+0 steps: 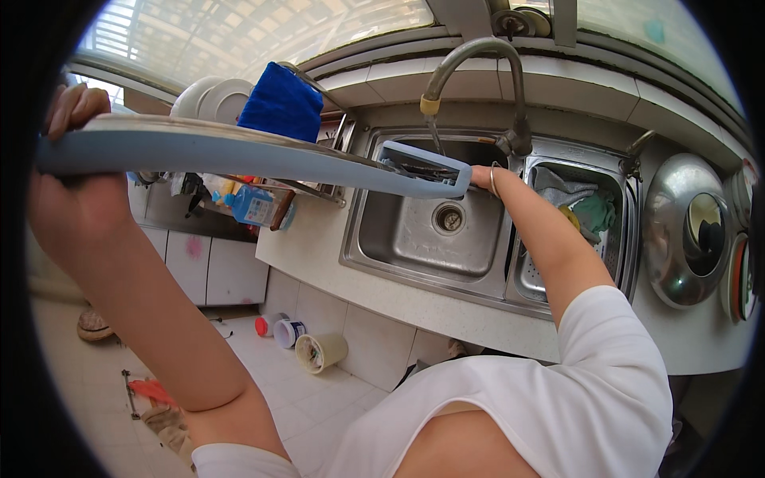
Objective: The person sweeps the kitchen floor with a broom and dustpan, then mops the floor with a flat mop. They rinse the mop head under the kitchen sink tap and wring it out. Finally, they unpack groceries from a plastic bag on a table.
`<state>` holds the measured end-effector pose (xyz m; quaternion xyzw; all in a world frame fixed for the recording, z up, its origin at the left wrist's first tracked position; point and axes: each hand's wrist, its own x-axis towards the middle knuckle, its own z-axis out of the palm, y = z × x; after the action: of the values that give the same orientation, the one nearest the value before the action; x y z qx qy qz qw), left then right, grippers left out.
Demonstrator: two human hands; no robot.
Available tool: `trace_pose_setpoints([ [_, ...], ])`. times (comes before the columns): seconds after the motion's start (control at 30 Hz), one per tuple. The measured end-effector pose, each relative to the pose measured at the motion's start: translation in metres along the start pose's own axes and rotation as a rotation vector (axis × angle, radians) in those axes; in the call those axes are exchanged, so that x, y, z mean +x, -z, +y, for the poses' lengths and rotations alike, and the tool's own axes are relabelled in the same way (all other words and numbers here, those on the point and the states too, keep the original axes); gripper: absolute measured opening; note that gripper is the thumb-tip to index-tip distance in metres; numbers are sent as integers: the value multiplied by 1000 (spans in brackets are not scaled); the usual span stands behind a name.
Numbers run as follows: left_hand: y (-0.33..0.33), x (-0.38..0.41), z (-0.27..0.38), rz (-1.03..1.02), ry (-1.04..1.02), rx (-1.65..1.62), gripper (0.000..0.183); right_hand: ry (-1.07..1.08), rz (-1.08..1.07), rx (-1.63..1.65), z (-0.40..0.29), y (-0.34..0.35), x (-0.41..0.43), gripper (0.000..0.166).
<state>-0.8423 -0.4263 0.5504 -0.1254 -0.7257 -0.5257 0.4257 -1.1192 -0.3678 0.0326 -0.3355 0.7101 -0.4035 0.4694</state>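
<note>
A long pale-blue plastic-edged panel (251, 158) spans the view from the far left to above the left sink basin. My left hand (77, 110) grips its left end, fingers over the top edge. Its right end is a hollow frame with dark parts inside. My right hand (481, 176), a bangle at the wrist, is at that end; its fingers are hidden behind the frame, so their hold cannot be seen. Water runs from the curved faucet (519, 77) down behind the frame. Below lies the steel sink basin (412, 239) with its drain (448, 218).
Cloths (591, 209) lie in the right basin, with a large metal lid (681, 233) beside it. White plates (224, 101), a blue cloth (281, 101) and a blue bottle (254, 205) stand left. A bin (323, 352) and tubs (288, 333) are on the floor.
</note>
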Motion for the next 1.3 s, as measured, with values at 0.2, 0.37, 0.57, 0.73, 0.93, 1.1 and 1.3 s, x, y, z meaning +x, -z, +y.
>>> trace_pose_setpoints([
  [0.2,12,-15,4,76,60,-156,22,137,-139,312,-37,-6,-23,49],
  [0.37,11,-28,4,145,45,-188,23,302,-261,310,-91,-14,-68,46],
  [0.57,11,-52,18,194,-8,-171,24,72,46,29,40,-28,44,48],
  [0.73,38,-85,29,234,-13,-173,25,152,394,523,29,-18,13,41],
  [0.93,51,-106,38,253,9,-273,27,353,551,946,-39,29,-49,60],
  [1.1,71,-124,45,236,-14,-189,28,361,734,908,-42,16,-33,57],
  [1.3,95,-158,50,245,24,-209,28,443,623,732,-47,-25,-99,28],
])
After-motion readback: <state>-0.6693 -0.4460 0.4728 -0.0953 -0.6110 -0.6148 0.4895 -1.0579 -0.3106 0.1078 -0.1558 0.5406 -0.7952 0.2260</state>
